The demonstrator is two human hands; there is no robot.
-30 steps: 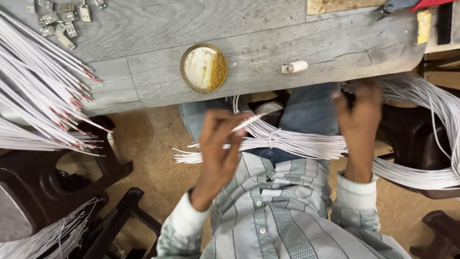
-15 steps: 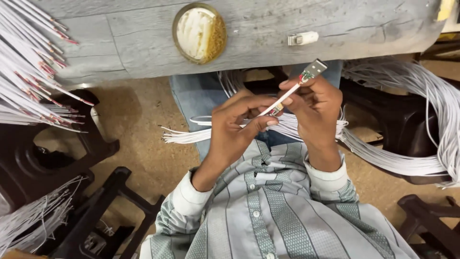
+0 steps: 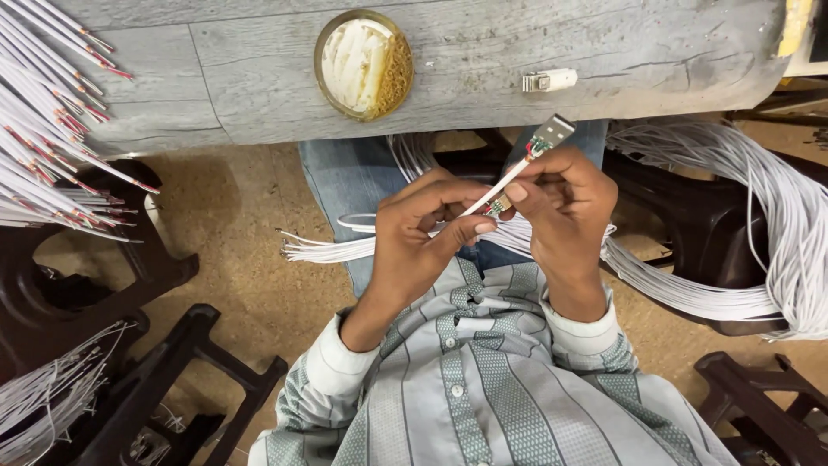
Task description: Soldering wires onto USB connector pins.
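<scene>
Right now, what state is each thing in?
Left hand: pinching the thin white cable.
Right hand: gripping the same cable.
Silver metal connector: bare, on the cable's end.
Round brass-rimmed tin: open, on the grey table.
White plug piece: lying loose.

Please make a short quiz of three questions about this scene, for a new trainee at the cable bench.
1. True or false: the round tin lies on the floor.
2. What does the right hand pinch? A) the white cable with the metal connector B) a screwdriver C) the tin
3. Fill in: the small white plug on the grey table lies to the ____ of the tin.

Key
1. False; it stands on the table.
2. A; the white cable ends in a metal connector, and the left hand holds it too.
3. Right.
</scene>
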